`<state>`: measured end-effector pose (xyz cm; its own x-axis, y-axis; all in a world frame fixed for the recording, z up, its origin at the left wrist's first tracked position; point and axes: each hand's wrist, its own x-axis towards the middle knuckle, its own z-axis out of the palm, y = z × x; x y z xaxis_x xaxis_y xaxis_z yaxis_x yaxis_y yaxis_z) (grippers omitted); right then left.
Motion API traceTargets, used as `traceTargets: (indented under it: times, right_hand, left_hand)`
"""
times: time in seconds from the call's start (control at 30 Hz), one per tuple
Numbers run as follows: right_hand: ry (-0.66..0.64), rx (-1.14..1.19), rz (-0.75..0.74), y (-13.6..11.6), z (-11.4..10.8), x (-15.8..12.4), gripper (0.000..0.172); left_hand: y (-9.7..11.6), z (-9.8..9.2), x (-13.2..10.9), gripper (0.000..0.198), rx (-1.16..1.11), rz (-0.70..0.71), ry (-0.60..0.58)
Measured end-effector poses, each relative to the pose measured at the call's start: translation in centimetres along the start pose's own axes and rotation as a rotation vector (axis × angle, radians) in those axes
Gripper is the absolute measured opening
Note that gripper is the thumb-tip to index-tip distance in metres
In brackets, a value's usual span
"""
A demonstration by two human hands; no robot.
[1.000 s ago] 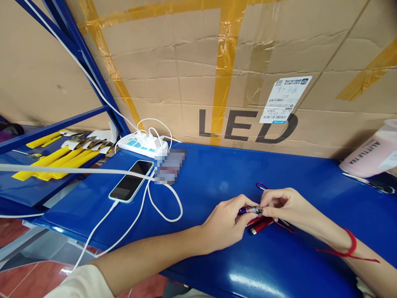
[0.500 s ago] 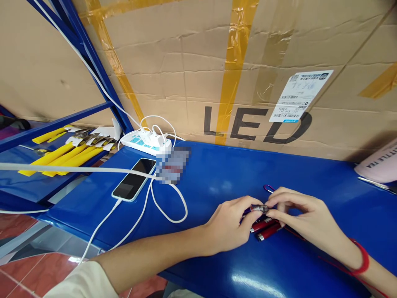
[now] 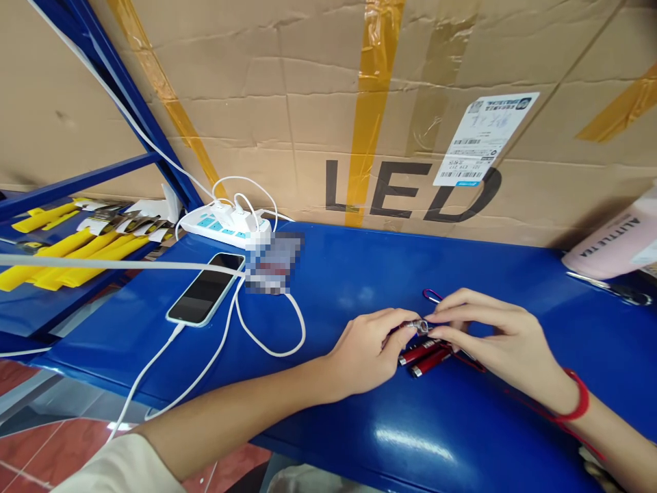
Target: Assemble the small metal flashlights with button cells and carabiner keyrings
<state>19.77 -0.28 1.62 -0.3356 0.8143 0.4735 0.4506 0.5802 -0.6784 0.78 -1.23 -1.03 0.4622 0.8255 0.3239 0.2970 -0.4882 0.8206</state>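
My left hand (image 3: 367, 356) is closed, thumb and fingers pinching a small tube (image 3: 421, 327) with a silver, threaded-looking end that points right. Most of the tube is hidden in the grip. My right hand (image 3: 506, 342) has thumb and forefinger drawn together right at the tube's open end; whatever is between them is too small to make out. Below both hands, two red metal tubes with silver ends (image 3: 430, 361) lie side by side on the blue tabletop, partly covered by the right hand. A purple carabiner (image 3: 432, 295) shows behind the right fingers.
Left of the hands lie a phone (image 3: 205, 291) on a white charging cable (image 3: 302, 329) and a power strip (image 3: 226, 224). Yellow-handled tools (image 3: 87, 253) rest further left. A large cardboard box (image 3: 308, 103) stands behind, with a pink bottle (image 3: 610, 239) at right.
The whole view has shifted, so everything sits further left and a little higher. The tube's end is turned more towards me, and the right fingertips have come slightly off it.
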Motion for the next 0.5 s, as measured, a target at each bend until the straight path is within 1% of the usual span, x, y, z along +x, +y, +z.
traceTargets:
  times: [0.17,0.27,0.37,0.5]
  right_hand:
    - [-0.042,0.020,-0.056,0.08,-0.03,0.08,0.018]
    - [-0.072,0.020,-0.075,0.35,-0.09,0.05,0.015]
    - [-0.075,0.009,-0.091,0.56,-0.21,0.03,0.013]
    - [-0.070,0.023,-0.137,0.66,-0.22,0.07,0.015]
  left_hand:
    - [0.07,0.14,0.00,0.024,0.014,-0.014,0.002]
    - [0.07,0.14,0.03,0.024,0.021,-0.009,-0.010]
    - [0.06,0.13,0.06,0.023,0.032,-0.011,-0.014]
    - [-0.03,0.10,-0.08,0.021,0.059,-0.017,-0.063]
